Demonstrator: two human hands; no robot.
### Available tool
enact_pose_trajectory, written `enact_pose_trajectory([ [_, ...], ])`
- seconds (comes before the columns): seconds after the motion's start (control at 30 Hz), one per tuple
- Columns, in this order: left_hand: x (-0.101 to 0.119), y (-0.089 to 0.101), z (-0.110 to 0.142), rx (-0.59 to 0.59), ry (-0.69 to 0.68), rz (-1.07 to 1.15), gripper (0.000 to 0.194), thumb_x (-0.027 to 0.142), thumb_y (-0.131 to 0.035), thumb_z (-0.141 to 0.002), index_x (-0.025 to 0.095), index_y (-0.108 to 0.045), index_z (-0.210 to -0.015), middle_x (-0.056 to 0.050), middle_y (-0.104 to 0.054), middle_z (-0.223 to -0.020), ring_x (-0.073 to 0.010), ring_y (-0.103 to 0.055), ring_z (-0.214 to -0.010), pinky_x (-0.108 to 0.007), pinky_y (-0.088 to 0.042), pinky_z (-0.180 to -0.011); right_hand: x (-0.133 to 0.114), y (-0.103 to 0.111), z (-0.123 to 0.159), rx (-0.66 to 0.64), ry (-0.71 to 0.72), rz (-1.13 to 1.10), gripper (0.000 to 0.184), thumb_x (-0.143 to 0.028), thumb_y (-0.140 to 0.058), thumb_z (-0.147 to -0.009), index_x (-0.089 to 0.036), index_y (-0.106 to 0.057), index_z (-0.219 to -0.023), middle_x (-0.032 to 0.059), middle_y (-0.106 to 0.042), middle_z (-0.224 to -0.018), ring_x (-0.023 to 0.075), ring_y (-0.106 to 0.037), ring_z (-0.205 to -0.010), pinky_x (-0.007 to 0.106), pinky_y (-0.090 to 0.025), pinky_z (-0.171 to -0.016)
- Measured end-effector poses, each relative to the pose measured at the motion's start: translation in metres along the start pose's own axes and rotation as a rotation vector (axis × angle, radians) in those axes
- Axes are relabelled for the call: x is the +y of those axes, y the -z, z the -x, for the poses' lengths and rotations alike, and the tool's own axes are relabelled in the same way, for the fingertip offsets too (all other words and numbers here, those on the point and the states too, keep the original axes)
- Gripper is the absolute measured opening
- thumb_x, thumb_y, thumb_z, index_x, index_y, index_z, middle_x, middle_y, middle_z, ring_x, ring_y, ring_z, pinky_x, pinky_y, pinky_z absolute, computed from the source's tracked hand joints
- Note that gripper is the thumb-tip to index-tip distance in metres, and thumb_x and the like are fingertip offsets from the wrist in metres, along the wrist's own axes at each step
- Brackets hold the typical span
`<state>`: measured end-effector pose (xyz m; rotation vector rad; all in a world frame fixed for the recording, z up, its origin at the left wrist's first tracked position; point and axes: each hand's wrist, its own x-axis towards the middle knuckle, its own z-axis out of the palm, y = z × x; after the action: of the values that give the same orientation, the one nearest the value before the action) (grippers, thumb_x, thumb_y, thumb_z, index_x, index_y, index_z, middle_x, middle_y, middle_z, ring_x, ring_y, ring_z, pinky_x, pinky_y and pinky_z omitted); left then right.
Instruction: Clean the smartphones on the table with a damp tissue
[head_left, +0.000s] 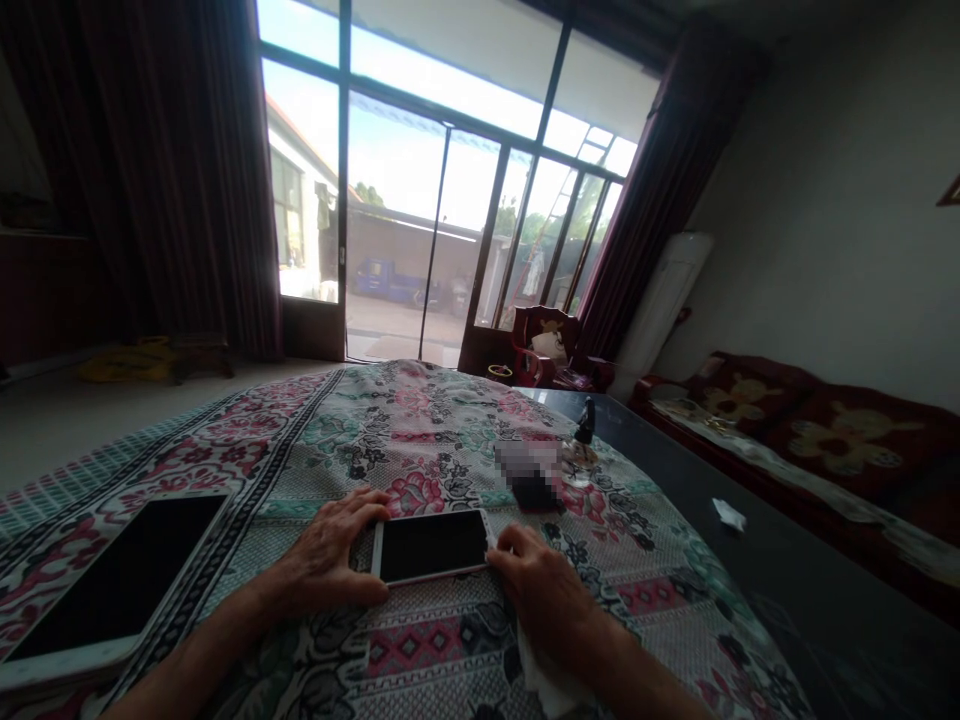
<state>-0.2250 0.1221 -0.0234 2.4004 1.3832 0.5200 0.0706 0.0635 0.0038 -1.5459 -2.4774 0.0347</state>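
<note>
A white smartphone (433,547) with a dark screen lies face up on the patterned cloth (420,640). My left hand (330,550) grips its left end, the thumb at the near corner and the fingers at the far one. At the phone's right edge, the bent fingers of my right hand (544,590) pinch a white tissue (551,680), a bit of which touches the phone. The rest of the tissue hangs down beneath that hand. To the left lies a white tablet (120,575), its screen dark.
Beyond my right hand are a dark flat object (534,488), partly blurred out, and a small clear bottle (579,462) with a black top. A crumpled white paper (728,515) rests on the dark tabletop (780,590). A red sofa (810,410) stands along the right wall.
</note>
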Motion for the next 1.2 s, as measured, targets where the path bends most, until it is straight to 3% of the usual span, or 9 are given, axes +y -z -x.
enact_pose_trajectory([
  [0.13,-0.002,-0.001,0.000,0.011,-0.010,0.008,0.071,0.041,-0.076,-0.056,0.025,-0.057,-0.123,-0.008,-0.047,-0.145,-0.0341,-0.032,-0.139,-0.048,-0.027,-0.113,-0.001,0.002,-0.006,-0.032,0.003,0.087,0.026,-0.001,-0.049,-0.087,-0.017,-0.069,-0.092,0.0075,-0.062,-0.100,0.0169,-0.057,-0.093,0.025,-0.045,-0.081],
  [0.47,0.005,0.003,0.000,-0.034,0.020,-0.017,0.073,0.043,-0.078,-0.056,0.023,-0.056,-0.123,-0.009,-0.045,-0.147,-0.0328,-0.029,-0.141,-0.047,-0.024,-0.115,0.009,-0.002,-0.057,-0.018,0.010,0.188,0.024,-0.005,-0.049,-0.089,-0.016,-0.070,-0.092,0.0090,-0.062,-0.099,0.0187,-0.056,-0.091,0.027,-0.044,-0.079],
  [0.9,0.002,0.002,0.000,-0.020,0.010,-0.004,0.074,0.045,-0.077,-0.056,0.023,-0.057,-0.124,-0.009,-0.046,-0.146,-0.0354,-0.030,-0.140,-0.048,-0.027,-0.114,0.006,-0.007,0.005,0.016,0.113,0.079,0.021,-0.002,-0.056,-0.086,-0.016,-0.067,-0.096,0.0068,-0.060,-0.097,0.0176,-0.055,-0.092,0.027,-0.047,-0.080],
  [1.07,-0.002,-0.001,0.000,-0.010,-0.002,0.001,0.073,0.044,-0.077,-0.056,0.024,-0.057,-0.123,-0.008,-0.047,-0.145,-0.0362,-0.032,-0.139,-0.050,-0.028,-0.113,0.005,-0.006,0.006,0.038,0.109,0.067,0.020,-0.002,-0.056,-0.086,-0.016,-0.066,-0.096,0.0069,-0.061,-0.098,0.0176,-0.055,-0.092,0.027,-0.046,-0.080],
  [1.2,-0.004,-0.002,0.000,-0.005,-0.015,0.008,0.073,0.043,-0.078,-0.056,0.024,-0.057,-0.123,-0.008,-0.046,-0.146,-0.0349,-0.031,-0.140,-0.049,-0.027,-0.114,0.003,0.001,-0.006,-0.020,0.066,0.082,0.022,-0.001,-0.053,-0.086,-0.016,-0.069,-0.091,0.0070,-0.062,-0.097,0.0172,-0.057,-0.089,0.026,-0.045,-0.079],
])
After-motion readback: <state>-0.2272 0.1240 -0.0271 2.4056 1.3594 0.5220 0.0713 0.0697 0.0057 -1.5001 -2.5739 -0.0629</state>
